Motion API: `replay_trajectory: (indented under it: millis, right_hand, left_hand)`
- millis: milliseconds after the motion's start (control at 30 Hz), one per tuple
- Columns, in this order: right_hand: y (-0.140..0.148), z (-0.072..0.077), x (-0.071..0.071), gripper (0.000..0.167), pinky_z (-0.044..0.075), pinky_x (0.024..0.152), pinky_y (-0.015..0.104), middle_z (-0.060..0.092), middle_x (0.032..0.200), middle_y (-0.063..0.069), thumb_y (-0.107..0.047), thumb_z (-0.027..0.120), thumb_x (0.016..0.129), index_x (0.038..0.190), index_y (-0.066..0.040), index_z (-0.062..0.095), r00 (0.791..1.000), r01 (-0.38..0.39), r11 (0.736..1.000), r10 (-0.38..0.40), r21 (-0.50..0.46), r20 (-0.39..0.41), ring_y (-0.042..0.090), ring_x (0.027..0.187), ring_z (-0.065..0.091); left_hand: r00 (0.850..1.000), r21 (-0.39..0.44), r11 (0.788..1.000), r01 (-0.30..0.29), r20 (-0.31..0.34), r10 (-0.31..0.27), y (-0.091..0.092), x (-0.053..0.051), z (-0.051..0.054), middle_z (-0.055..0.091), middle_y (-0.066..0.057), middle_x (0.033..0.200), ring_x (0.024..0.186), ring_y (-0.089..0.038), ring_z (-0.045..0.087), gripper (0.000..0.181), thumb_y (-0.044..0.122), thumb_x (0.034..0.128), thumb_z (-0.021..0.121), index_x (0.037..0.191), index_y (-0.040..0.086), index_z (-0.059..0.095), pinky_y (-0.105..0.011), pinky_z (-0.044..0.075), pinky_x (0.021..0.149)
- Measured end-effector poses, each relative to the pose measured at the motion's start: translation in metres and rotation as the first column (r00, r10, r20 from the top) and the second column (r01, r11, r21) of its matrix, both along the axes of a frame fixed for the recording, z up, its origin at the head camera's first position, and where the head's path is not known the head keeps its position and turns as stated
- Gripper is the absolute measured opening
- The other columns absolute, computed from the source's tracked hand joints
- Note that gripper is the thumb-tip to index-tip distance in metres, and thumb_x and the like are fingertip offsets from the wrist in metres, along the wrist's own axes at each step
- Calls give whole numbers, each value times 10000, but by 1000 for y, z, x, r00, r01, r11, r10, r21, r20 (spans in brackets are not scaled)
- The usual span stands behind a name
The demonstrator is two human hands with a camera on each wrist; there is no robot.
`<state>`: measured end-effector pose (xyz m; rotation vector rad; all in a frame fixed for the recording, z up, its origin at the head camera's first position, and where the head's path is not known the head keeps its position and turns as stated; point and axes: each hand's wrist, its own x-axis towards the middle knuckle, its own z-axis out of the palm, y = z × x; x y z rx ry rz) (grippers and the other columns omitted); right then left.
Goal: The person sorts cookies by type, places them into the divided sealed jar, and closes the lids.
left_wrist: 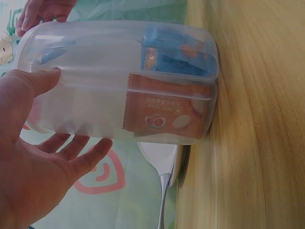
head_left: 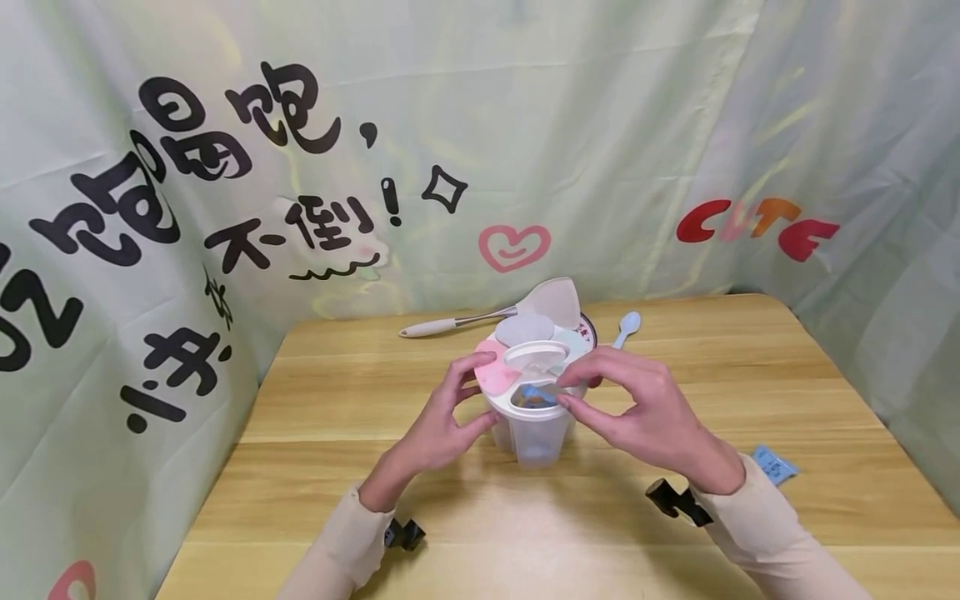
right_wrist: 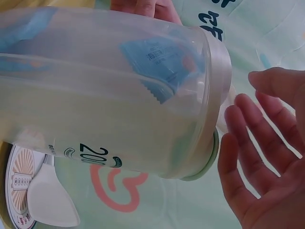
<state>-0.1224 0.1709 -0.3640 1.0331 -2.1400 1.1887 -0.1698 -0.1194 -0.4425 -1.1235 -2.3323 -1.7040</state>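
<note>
A clear divided container [head_left: 542, 440] stands upright on the table, its round lid split into coloured flaps. The front white flap [head_left: 536, 357] is raised. My left hand [head_left: 442, 421] holds the container's left side between thumb and fingers. Beside the open compartment is my right hand [head_left: 648, 408], thumb and forefinger apart with nothing pinched between them. Just inside that opening is a blue packet [right_wrist: 159, 64], clear of the fingers. Lower in the container, the left wrist view shows blue packets [left_wrist: 176, 55] and, in the neighbouring compartment, a brown packet [left_wrist: 167, 107].
Behind the container lie a spatula [head_left: 551, 304] with a pale handle and a round printed item [right_wrist: 21, 186], partly hidden. A light blue spoon [head_left: 628, 327] lies at the back right. Another blue packet [head_left: 775, 465] is beside the right sleeve. A printed curtain surrounds the wooden table [head_left: 337, 400].
</note>
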Motion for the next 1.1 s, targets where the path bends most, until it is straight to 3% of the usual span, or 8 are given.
replay_trajectory:
  millis: [100,200,333,433,633,967,1100]
  right_hand:
    - [-2,-1,0,247,581,823,145,793,989,-65,-29,902,866,1056,-153,806,1000,13,999,-12,43,-19,95,879,681]
    - [-5,-3,1,98,607,814,195,796,986,-81,-196,852,967,1043,-153,807,993,69,988,-55,139,-105,100,895,701]
    - [-10,-6,2,299,630,798,293,798,972,-86,-422,687,1075,1040,-151,809,964,161,959,-102,233,-246,128,924,716]
    - [-13,-7,2,392,625,796,334,789,986,-64,-499,632,1086,1077,-148,808,953,188,946,-111,265,-282,160,966,701]
    - [-16,-10,4,440,579,855,374,780,1029,-50,-560,638,1069,1168,-163,800,958,201,926,-119,318,-259,190,1052,637]
    - [-10,-5,7,439,600,940,321,794,1047,-40,-514,635,1079,1126,-114,808,976,167,953,-122,254,-183,178,1061,687]
    - [-4,-3,8,408,600,900,302,794,1002,-65,-493,627,1088,1081,-130,813,973,169,959,-125,229,-195,158,1015,689]
  left_hand:
    - [1000,2,1000,1,5,-1,0,1,-1,446,-165,1670,1475,-389,550,760,-82,945,784,1575,83,392,-499,578,1188]
    - [1000,1,1000,4,8,-4,0,1,-1,448,-163,1671,1475,-390,552,757,-82,947,782,1574,87,393,-503,574,1192]
    - [1000,-4,1000,8,0,-8,-1,1,-1,442,-168,1675,1471,-401,554,758,-81,950,778,1577,91,389,-521,575,1188]
    - [1000,-6,1000,10,-4,-10,-1,0,-1,439,-167,1678,1471,-402,553,758,-80,951,779,1577,94,388,-538,575,1183]
    - [1000,0,1000,12,-5,-12,-1,0,-1,441,-171,1676,1479,-398,546,755,-82,948,781,1574,76,388,-546,574,1181]
    - [1000,-3,1000,3,8,-3,-1,0,-1,446,-150,1677,1483,-383,547,761,-73,947,788,1575,91,390,-502,571,1196]
    - [1000,6,1000,3,-1,-3,-1,0,-1,457,-159,1665,1476,-386,552,761,-79,940,792,1570,81,396,-501,577,1189]
